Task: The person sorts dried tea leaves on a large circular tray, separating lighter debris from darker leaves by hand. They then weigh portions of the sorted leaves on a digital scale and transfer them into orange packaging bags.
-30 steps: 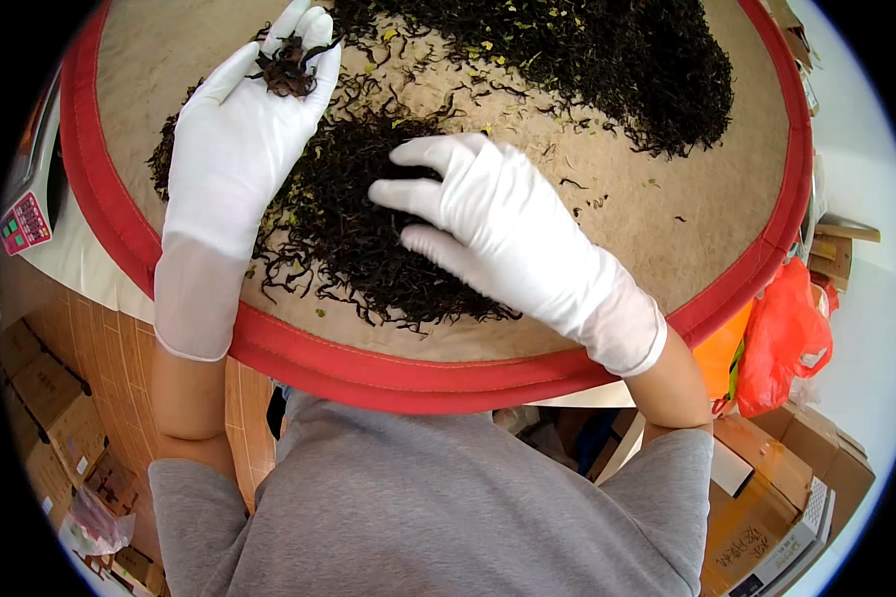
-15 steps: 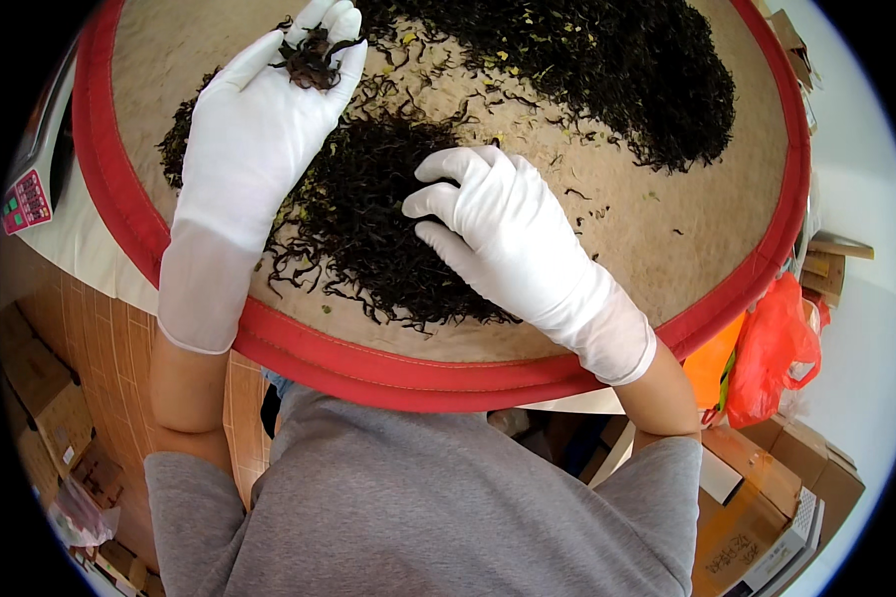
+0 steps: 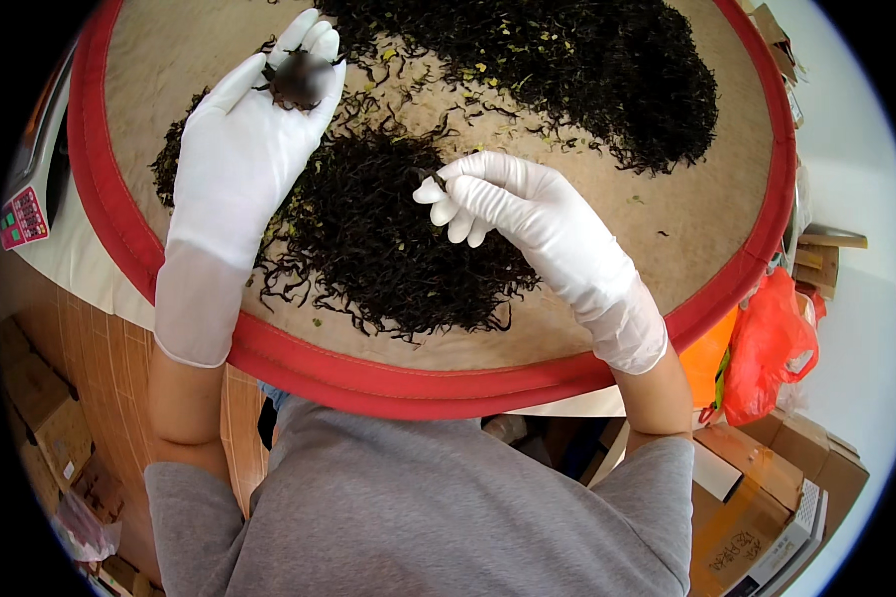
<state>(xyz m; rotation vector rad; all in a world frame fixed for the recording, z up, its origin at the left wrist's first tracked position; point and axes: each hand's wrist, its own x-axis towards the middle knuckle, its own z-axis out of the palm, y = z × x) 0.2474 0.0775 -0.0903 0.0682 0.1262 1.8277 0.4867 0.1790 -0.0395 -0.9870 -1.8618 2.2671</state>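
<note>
My left hand (image 3: 259, 129), in a white glove, is turned palm up over the far left of the round tray (image 3: 657, 234). In its palm rests a small clump of dark brown tea leaves (image 3: 302, 80), partly blurred. My right hand (image 3: 508, 199), also gloved in white, is closed in a pinch above the near pile of dark, twisted tea leaves (image 3: 398, 239). A thin dark leaf (image 3: 440, 180) shows at its fingertips. Yellow-green bits are mixed into the pile, mostly on its left side.
A larger heap of dark tea leaves (image 3: 607, 80) covers the tray's far right. A red rim (image 3: 408, 383) surrounds the tray. Left of it stands a device with a pink keypad (image 3: 24, 217). Cardboard boxes (image 3: 752, 468) and a red plastic bag (image 3: 772, 343) are at the right.
My right hand has gone from loosely curled fingers over the pile to a pinch, slightly raised. The near pile is spread a little to the right. My left hand still cups its clump.
</note>
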